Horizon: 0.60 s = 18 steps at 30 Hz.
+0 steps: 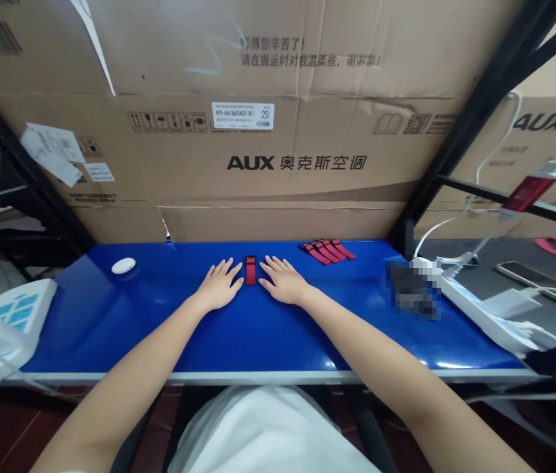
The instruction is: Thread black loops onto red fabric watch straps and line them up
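Both palms rest flat on the blue tabletop point(219, 348). Between them lies a short red strap with a black buckle point(251, 270), its buckle end pointing away from me. My left hand point(219, 285) is just left of this strap, fingers spread and holding nothing. On the other side, my right hand point(284, 279) is also open and spread, with a small gap to the strap. Farther back and to the right, several similar red straps with black buckles point(328, 251) lie fanned out and overlapping.
A white round disc point(123, 266) sits at the left. White power strips stand at the left edge point(26, 309) and right edge point(485, 315), with cables. A pixelated dark item point(412, 289) lies at the right. Behind the table rises a cardboard wall point(184, 177) between black posts.
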Each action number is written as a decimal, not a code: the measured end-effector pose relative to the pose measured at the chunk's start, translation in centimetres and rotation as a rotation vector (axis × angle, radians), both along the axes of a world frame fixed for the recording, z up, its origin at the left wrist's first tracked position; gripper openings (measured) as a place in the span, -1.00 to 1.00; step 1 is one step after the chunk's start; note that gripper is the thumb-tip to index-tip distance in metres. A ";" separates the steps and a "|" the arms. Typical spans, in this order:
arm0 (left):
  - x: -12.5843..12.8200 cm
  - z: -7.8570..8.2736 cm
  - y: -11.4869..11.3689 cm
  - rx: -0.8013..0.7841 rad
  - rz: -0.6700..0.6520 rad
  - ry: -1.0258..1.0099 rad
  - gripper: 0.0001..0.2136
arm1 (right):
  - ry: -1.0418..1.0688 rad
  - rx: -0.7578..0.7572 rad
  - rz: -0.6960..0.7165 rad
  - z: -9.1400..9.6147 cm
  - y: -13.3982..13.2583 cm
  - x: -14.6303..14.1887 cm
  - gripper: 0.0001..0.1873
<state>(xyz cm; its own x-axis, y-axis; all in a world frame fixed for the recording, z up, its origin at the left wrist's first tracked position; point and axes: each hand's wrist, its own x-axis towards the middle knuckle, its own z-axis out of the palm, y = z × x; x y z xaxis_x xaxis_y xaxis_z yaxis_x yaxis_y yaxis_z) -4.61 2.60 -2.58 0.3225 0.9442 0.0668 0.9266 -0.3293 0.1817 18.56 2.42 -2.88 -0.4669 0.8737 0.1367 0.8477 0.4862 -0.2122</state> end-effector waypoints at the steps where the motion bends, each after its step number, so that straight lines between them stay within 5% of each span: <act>1: 0.0 0.0 0.0 -0.001 0.000 0.003 -0.39 | 0.001 0.002 -0.001 0.0 0.0 0.0 -0.28; 18: -0.1 -0.1 0.0 0.022 0.001 -0.040 -0.41 | 0.005 0.002 0.002 0.0 0.0 0.0 -0.29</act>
<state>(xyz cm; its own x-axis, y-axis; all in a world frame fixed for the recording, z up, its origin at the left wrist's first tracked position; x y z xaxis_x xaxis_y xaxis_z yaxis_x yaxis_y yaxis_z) -4.69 2.62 -2.72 0.3181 0.9427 0.1005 0.9191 -0.3327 0.2112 18.55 2.46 -2.87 -0.4678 0.8725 0.1410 0.8458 0.4882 -0.2152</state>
